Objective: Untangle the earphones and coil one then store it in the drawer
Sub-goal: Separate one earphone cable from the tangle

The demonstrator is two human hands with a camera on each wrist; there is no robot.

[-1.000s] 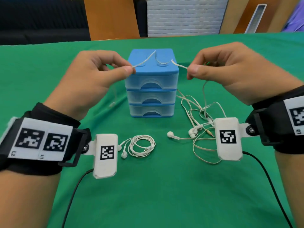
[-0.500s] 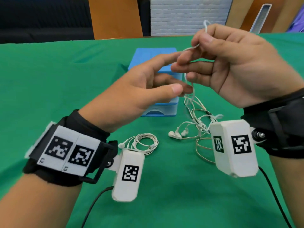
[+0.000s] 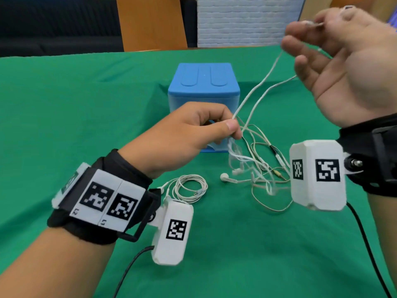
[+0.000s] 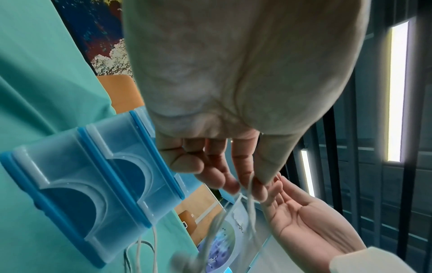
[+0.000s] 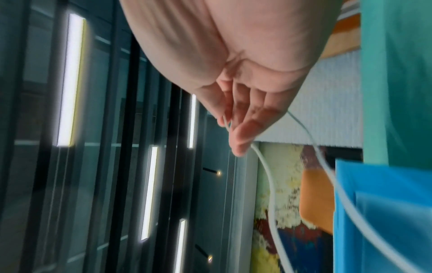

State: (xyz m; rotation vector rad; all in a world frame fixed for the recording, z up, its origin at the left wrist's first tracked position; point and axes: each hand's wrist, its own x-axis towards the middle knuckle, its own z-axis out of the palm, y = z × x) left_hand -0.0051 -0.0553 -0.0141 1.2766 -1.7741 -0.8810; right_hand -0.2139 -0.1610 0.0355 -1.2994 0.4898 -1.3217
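Observation:
A tangle of white earphones (image 3: 255, 168) lies on the green cloth right of the blue drawer unit (image 3: 203, 82). Two strands of its cable (image 3: 255, 91) rise from the tangle. My left hand (image 3: 233, 127) pinches the cable low, in front of the drawers, between thumb and forefinger (image 4: 254, 182). My right hand (image 3: 311, 24) is raised high at the upper right, palm toward me, and holds the cable's upper end at its fingertips (image 5: 236, 146). A second earphone set (image 3: 189, 188) lies neatly coiled near my left wrist. All three drawers (image 4: 98, 184) are closed.
The table (image 3: 64, 104) is covered in green cloth. Wrist camera cables trail off its near edge. Orange chairs (image 3: 150, 22) and a white brick wall stand beyond the far edge.
My right hand has risen and swung right, drawing the cable taut. My left hand has dropped from beside it to pinch the cable low by the tangle.

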